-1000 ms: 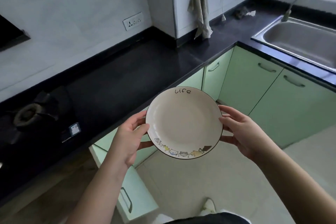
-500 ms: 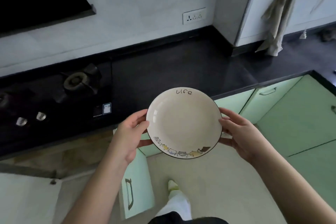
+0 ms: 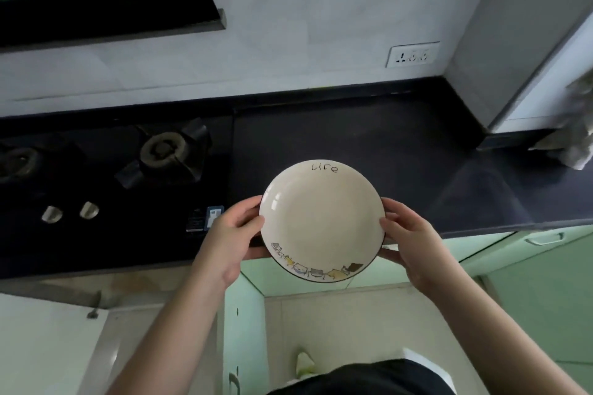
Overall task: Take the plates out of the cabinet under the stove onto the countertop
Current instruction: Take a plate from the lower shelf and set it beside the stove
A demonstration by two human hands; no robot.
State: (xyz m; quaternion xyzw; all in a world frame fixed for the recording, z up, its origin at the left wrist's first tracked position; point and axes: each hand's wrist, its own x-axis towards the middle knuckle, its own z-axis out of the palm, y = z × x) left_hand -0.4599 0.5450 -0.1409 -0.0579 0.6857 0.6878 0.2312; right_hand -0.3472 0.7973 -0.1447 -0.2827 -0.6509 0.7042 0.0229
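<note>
1. Head view: since a second ago I've turned to face the counter (image 3: pixel 369 151); my left hand (image 3: pixel 229 234) and right hand (image 3: pixel 409 240) grasp the plate (image 3: pixel 322 221) by its rim, now over the counter's near edge, right of the stove (image 3: pixel 122 170). Setting it down looks next.

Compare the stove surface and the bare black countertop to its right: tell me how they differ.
The stove carries raised burner grates and two shiny knobs; the countertop is flat and bare. The stove lies left of the plate; the countertop lies behind it and runs right towards the corner. Both are dark and level with each other.
</note>
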